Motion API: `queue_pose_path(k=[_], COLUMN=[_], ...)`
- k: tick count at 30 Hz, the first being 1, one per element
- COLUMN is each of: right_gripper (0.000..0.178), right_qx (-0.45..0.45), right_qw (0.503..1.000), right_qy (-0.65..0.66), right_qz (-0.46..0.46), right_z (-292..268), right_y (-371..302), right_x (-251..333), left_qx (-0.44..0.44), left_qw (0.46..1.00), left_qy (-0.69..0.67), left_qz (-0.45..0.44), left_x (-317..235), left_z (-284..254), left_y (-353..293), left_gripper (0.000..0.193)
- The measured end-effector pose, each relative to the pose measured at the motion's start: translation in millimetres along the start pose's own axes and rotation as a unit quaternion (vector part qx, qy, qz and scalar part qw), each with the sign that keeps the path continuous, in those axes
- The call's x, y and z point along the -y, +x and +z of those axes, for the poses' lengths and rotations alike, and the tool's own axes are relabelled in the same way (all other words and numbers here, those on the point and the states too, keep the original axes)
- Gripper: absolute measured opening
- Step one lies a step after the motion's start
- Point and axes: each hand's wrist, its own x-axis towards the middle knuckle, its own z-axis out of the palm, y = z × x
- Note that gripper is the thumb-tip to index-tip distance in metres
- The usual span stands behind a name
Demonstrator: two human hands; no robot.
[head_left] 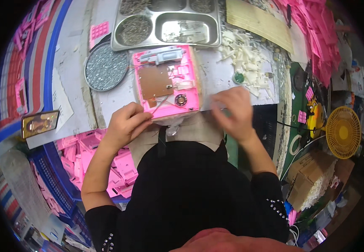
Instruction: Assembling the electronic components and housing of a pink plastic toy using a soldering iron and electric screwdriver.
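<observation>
A pink plastic housing (165, 112) lies open side up on a padded, plastic-wrapped block at the table's front edge. Inside it sit a brown circuit board (153, 82), a grey-white long part (161, 55) along the far side with wires, and a small round speaker-like part (180, 100) at the near right. My left hand (127, 124) is closed at the housing's near left corner, fingers and thumb gripping its edge. Thin wires or a slim metal piece lie close to those fingers. Off the housing's right side, my right hand (234, 113) hangs over the table edge, its fingers smeared by motion.
A steel compartment tray (178, 45) with small metal parts stands behind the housing, beside a round dish (106, 67) of silvery pieces. White plastic parts (247, 59) are heaped at right, near a green round piece (238, 77). Pink parts (123, 168) fill a blue crate below left.
</observation>
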Motion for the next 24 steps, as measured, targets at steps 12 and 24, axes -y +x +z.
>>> queue_pose_path(k=[12,24], right_gripper=[0.025,0.009], right_qx=[0.001,-0.091], right_qw=[0.998,0.948], right_qy=[0.056,-0.165], right_qz=[-0.002,0.254], right_z=[12.5,-110.8], right_y=[35.1,-28.7], right_x=[-16.3,-105.5], left_qx=[0.085,0.112], left_qw=[0.994,0.993], left_qy=[0.042,0.031], left_qz=[0.045,0.032], left_x=[1.3,-4.0], left_z=[-18.4,-18.7], left_y=[19.2,31.3], left_gripper=[0.021,0.022])
